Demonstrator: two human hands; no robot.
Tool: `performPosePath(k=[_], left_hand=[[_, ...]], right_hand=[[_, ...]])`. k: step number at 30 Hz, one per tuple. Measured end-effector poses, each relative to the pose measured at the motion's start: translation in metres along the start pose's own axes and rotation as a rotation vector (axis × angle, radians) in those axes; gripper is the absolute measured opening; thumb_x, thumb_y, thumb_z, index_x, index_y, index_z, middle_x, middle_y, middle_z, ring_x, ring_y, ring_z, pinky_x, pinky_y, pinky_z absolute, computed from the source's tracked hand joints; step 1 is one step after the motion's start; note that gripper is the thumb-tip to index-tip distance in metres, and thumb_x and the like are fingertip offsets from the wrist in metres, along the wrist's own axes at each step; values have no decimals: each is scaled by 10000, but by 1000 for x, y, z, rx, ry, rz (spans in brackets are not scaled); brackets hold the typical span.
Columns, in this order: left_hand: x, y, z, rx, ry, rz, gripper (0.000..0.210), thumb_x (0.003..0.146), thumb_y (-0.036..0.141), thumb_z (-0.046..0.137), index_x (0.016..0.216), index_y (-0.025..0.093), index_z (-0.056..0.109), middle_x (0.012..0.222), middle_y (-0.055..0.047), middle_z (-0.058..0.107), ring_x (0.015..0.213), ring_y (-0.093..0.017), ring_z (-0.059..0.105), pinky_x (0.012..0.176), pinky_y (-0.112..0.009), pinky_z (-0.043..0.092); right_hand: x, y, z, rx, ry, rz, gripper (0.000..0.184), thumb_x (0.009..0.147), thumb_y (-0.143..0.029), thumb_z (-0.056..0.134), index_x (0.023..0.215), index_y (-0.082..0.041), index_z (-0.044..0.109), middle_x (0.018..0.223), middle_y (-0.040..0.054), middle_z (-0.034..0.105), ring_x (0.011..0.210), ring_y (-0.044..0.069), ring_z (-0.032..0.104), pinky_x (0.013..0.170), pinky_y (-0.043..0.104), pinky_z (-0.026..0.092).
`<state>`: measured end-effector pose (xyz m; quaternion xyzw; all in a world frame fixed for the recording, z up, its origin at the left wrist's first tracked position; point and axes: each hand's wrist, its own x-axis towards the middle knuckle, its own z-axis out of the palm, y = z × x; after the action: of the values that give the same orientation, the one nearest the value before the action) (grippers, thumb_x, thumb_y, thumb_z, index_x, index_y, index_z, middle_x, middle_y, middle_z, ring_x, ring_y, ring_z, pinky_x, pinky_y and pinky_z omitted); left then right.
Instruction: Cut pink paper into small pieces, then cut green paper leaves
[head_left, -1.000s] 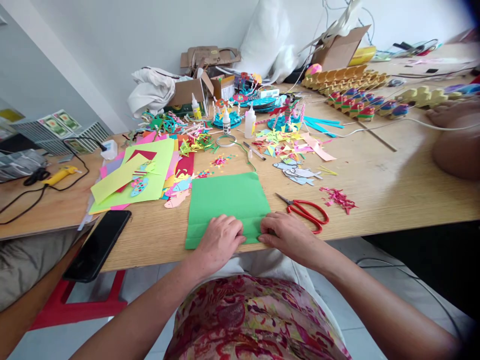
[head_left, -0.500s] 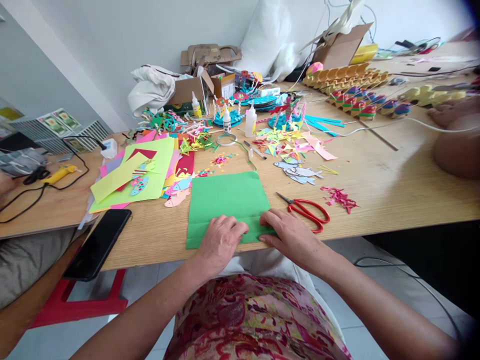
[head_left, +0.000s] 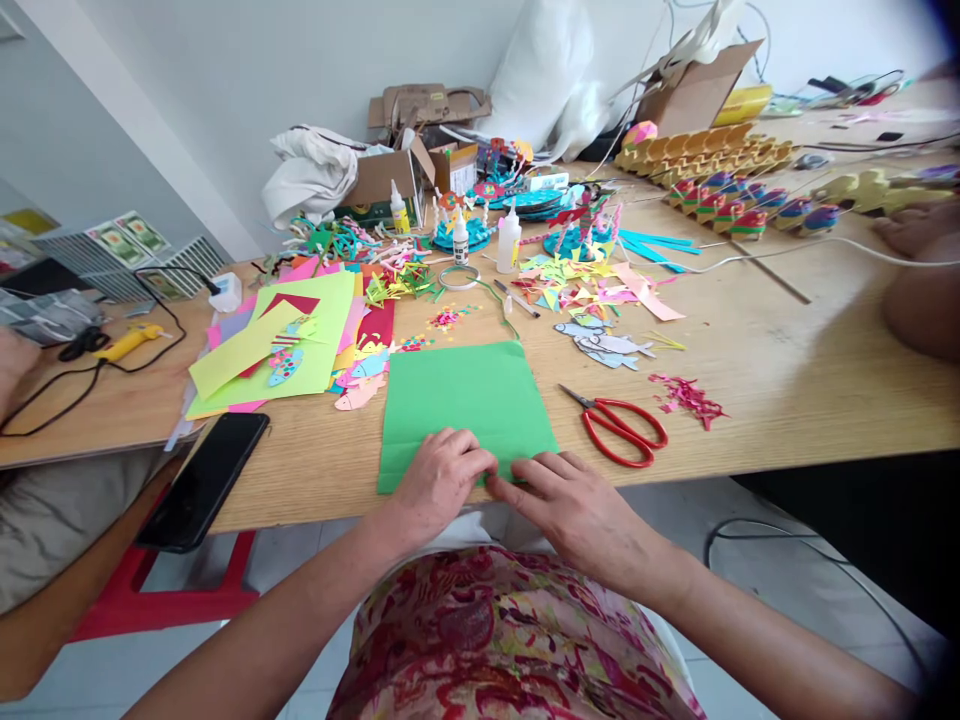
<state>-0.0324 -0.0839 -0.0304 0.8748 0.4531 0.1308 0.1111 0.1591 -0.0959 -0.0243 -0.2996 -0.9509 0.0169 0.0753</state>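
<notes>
A sheet of green paper lies at the table's front edge, with faint crease lines across its lower part. My left hand grips the paper's near edge with curled fingers. Close beside it, my right hand pinches the same edge, thumb toward the left hand. Both hands partly hide the edge. Red-handled scissors rest on the table just right of the paper. Fish-shaped paper cutouts lie beyond the scissors, near a small pile of pink shreds.
Coloured paper sheets are stacked at left, behind a black phone at the table edge. Glue bottles, paper scraps and a pen stand or lie farther back. Other people's arms show at both sides.
My right hand has slid left along the paper's near edge, close to my left hand. The whole view has shifted slightly.
</notes>
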Motion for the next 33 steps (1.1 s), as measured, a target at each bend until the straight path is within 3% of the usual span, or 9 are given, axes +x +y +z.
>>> performPosePath(k=[8, 18, 25, 33], left_hand=[[-3, 1, 2, 31, 25, -6, 133, 835, 201, 460, 847, 211, 592, 819, -4, 538, 802, -146, 458, 709, -271, 367], [-8, 6, 5, 74, 25, -44, 130, 829, 209, 471, 886, 215, 587, 858, -14, 534, 839, -149, 462, 744, -276, 386], [-9, 5, 5, 70, 52, -23, 129, 829, 182, 463, 877, 218, 577, 863, -10, 528, 827, -150, 459, 740, -286, 386], [-11, 2, 9, 91, 88, 9, 151, 818, 143, 473, 891, 225, 577, 847, -9, 525, 809, -148, 456, 732, -287, 387]], right_hand=[[0, -6, 1, -49, 11, 51, 305, 823, -205, 483, 1126, -233, 503, 877, 44, 542, 762, 181, 441, 665, 309, 310], [-5, 0, 5, -94, 45, -19, 355, 821, -220, 490, 1176, -209, 480, 907, 55, 557, 760, 186, 446, 654, 329, 297], [-21, 14, 4, -107, 52, -46, 387, 817, -218, 492, 1203, -219, 469, 977, 76, 577, 814, 205, 463, 716, 362, 297], [-45, 29, 3, -127, 68, 32, 345, 852, -179, 431, 1183, -243, 498, 1001, 80, 587, 852, 203, 482, 733, 362, 308]])
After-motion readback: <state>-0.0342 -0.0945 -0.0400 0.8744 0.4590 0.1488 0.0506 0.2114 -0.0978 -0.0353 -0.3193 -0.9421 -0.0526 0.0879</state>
